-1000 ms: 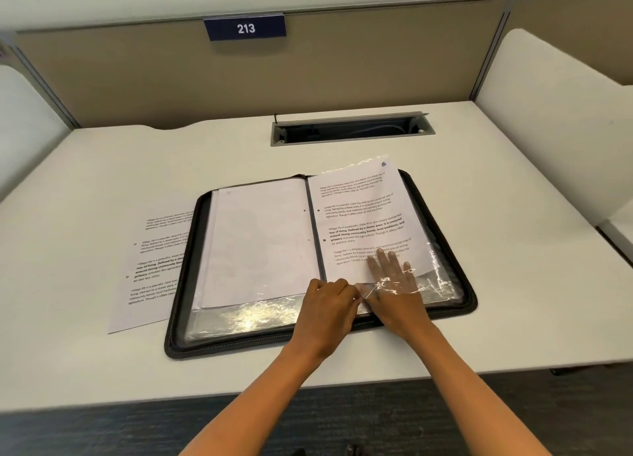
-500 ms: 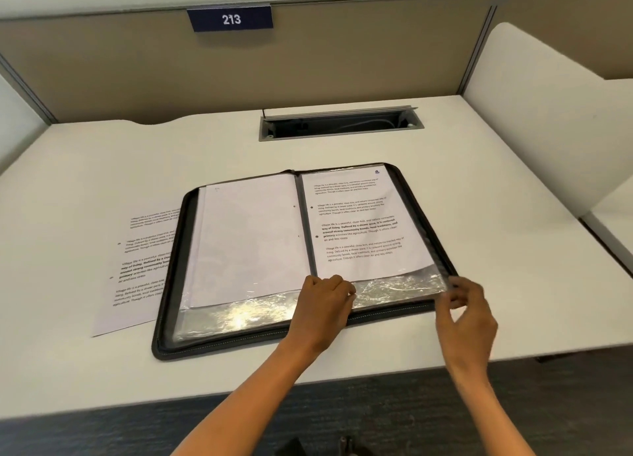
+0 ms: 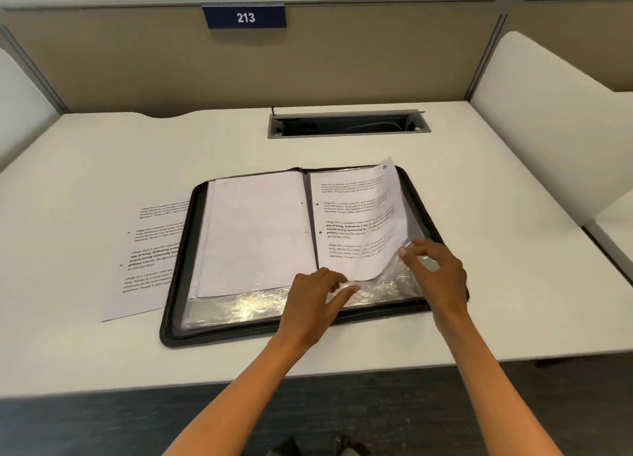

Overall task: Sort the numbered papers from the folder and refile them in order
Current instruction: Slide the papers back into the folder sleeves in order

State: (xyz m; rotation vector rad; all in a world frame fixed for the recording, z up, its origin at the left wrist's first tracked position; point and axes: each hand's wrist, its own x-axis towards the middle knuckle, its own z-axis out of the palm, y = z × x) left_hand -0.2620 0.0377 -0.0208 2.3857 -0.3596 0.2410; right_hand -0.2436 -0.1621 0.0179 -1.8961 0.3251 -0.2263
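Observation:
A black zip folder (image 3: 178, 322) lies open on the white desk, with clear plastic sleeves inside. Its left page (image 3: 257, 229) shows the blank back of a sheet. The right sleeve page (image 3: 356, 222) holds a printed sheet, and its outer edge curls up off the folder. My right hand (image 3: 435, 270) pinches that raised lower right edge. My left hand (image 3: 315, 301) presses on the glossy bottom of the sleeves near the spine, fingers spread. A loose printed paper (image 3: 147, 257) lies on the desk left of the folder, partly under it.
A grey cable tray (image 3: 346, 125) is sunk into the desk behind the folder. A beige partition with a "213" plate (image 3: 245, 17) stands at the back. White side dividers (image 3: 548, 123) flank the desk.
My right hand moved from the folder's lower right corner onto the right page and lifted its outer edge, so the page now curls up. My left hand stayed near the spine.

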